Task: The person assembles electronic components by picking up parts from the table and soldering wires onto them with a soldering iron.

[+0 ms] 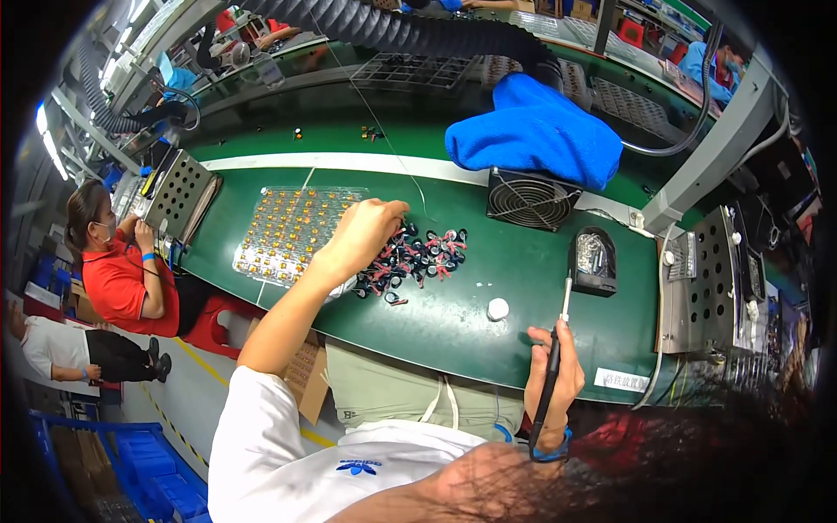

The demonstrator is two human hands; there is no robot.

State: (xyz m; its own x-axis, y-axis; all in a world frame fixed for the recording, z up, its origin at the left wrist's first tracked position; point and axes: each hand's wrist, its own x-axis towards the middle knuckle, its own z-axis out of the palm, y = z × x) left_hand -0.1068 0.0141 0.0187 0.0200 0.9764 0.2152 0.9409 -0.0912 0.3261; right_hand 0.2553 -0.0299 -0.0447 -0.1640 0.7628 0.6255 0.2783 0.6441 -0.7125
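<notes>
My right hand [562, 375] is wrapped round the black handle of a soldering iron [549, 383]. The iron stands nearly upright, its thin metal end pointing away from me. My left hand [362, 234] reaches over the left edge of a pile of small round black parts with red and black wires [423, 257]. Its fingers are curled together, and whatever they pinch is hidden. Beside that hand lies a clear plastic tray [296, 231] with rows of small yellow-orange pieces. A thin wire [410, 170] hangs down to the bench behind the pile.
On the green bench [436, 331] are a small white round container [498, 309] and a black box of metal pieces [593, 261]. A fan [532, 200] stands behind, under a blue cloth [536, 131]. Perforated metal housings [711, 283] flank the bench. A person in red [122, 270] sits at left.
</notes>
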